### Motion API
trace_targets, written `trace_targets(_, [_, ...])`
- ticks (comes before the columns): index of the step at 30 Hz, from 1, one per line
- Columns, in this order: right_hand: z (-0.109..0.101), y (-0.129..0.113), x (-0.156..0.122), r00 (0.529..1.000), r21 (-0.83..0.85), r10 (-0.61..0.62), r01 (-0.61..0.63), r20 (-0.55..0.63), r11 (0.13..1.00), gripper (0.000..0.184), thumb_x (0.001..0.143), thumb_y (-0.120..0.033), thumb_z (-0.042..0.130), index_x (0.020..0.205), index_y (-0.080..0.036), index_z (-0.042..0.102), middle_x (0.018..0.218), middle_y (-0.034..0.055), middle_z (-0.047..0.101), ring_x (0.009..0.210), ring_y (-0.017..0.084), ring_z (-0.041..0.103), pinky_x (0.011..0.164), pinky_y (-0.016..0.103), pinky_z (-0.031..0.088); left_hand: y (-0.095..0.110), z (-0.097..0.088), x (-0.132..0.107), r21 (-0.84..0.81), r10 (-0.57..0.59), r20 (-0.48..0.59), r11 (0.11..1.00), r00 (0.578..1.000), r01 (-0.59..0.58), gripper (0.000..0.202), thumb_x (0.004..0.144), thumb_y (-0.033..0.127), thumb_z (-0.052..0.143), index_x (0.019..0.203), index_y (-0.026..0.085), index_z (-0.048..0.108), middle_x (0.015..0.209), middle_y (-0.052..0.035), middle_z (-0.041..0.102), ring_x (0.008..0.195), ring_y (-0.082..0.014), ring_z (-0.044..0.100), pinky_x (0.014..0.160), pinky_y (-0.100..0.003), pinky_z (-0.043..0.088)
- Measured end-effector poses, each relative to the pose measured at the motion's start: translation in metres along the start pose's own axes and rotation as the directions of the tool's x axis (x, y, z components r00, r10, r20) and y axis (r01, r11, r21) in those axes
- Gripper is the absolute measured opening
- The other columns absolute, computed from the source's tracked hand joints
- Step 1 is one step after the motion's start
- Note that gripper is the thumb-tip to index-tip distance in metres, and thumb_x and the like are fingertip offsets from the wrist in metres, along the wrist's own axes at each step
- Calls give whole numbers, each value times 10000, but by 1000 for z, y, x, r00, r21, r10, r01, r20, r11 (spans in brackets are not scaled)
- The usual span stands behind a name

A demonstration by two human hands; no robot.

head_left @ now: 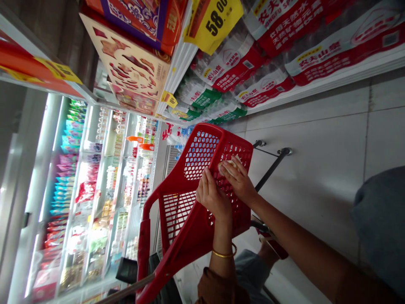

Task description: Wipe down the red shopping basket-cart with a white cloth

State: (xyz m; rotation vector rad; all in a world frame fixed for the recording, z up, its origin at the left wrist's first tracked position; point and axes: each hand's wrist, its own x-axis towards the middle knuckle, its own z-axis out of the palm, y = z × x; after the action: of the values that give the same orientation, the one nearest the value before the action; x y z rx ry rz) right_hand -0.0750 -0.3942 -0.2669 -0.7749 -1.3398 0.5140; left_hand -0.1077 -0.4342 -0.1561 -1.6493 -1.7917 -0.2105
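The view is turned on its side. My right hand (pixel 239 180) has its fingers curled around a small pale beige thing (pixel 232 166), too blurred to name, over the red shopping basket cart (pixel 186 249). Close beside it, my left hand (pixel 214 196), with a gold bangle (pixel 224 254) on the wrist, is held over the cart's edge. Its fingers are stretched out and close together, and nothing shows in them. I cannot tell whether either hand touches the cart. Perforated walls and a dark metal leg (pixel 274 166) with castors belong to the cart.
Packs of bottled water (pixel 230 59) line a low shelf beside the cart, with boxed goods (pixel 126 63) above. A yellow price tag (pixel 215 23) hangs there. Lit shelves (pixel 95 190) hold many packages. Pale tiled floor (pixel 316 147) and denim-covered legs (pixel 379 211) show as well.
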Motion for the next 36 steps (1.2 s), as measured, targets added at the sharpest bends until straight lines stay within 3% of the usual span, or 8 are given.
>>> trace_targets(6, [3, 11, -28, 993, -10, 115, -115, -18, 993, 619, 974, -106, 418, 1510, -327, 203, 1411, 46, 529, 1447, 229, 272, 1158, 559, 353, -1, 2, 0, 32, -18, 54, 999, 998, 16, 478, 963, 170, 325, 1430, 189, 426, 1357, -134, 580, 1268, -225, 524, 1031, -381, 386])
trace_targets(11, [4, 21, -42, 977, -8, 209, -209, -46, 978, 578, 992, -147, 387, 1505, -352, 215, 1419, 37, 517, 1421, 228, 332, 1148, 541, 377, -2, 6, 2, 87, 42, 82, 995, 996, -49, 521, 954, 121, 302, 1472, 165, 338, 1411, -135, 528, 1367, -226, 414, 1082, -394, 341])
trace_targets(16, [-1, 4, -13, 967, 48, 231, -227, -105, 973, 524, 1004, -175, 362, 1489, -349, 270, 1420, 25, 517, 1388, 214, 389, 1157, 532, 360, -5, 12, 2, 166, 82, 99, 981, 992, -98, 492, 979, 161, 321, 1469, 203, 346, 1448, -125, 483, 1395, -245, 372, 1105, -431, 324])
trace_targets(19, [-3, -10, 15, 993, 111, 113, -108, -39, 988, 533, 1005, -193, 372, 1500, -340, 236, 1447, 0, 494, 1410, 192, 353, 1194, 514, 308, -6, 15, 2, 196, 96, 111, 974, 989, -116, 427, 986, 223, 374, 1401, 267, 466, 1466, -109, 458, 1396, -261, 370, 1096, -461, 341])
trace_targets(22, [0, -11, 26, 996, 88, 80, -82, 29, 993, 545, 1005, -210, 373, 1512, -315, 205, 1489, 12, 441, 1458, 205, 243, 1208, 527, 275, -4, 17, 4, 207, 105, 114, 970, 988, -127, 399, 983, 234, 400, 1361, 284, 516, 1469, -110, 452, 1390, -274, 379, 1089, -487, 352])
trace_targets(29, [8, 9, 5, 993, 49, 115, -116, 29, 992, 593, 997, -198, 388, 1523, -312, 141, 1485, 43, 443, 1484, 212, 140, 1191, 521, 308, 6, 18, 6, 210, 56, 133, 974, 990, -83, 429, 969, 222, 426, 1391, 272, 482, 1494, -135, 418, 1395, -292, 359, 1107, -540, 327])
trace_targets(36, [8, 21, -21, 969, 46, 246, -247, 13, 968, 554, 994, -177, 394, 1499, -347, 240, 1468, 40, 458, 1456, 225, 250, 1183, 533, 314, 7, 20, 4, 195, 38, 132, 979, 991, -64, 451, 955, 186, 412, 1396, 257, 479, 1499, -145, 411, 1410, -298, 325, 1126, -569, 296])
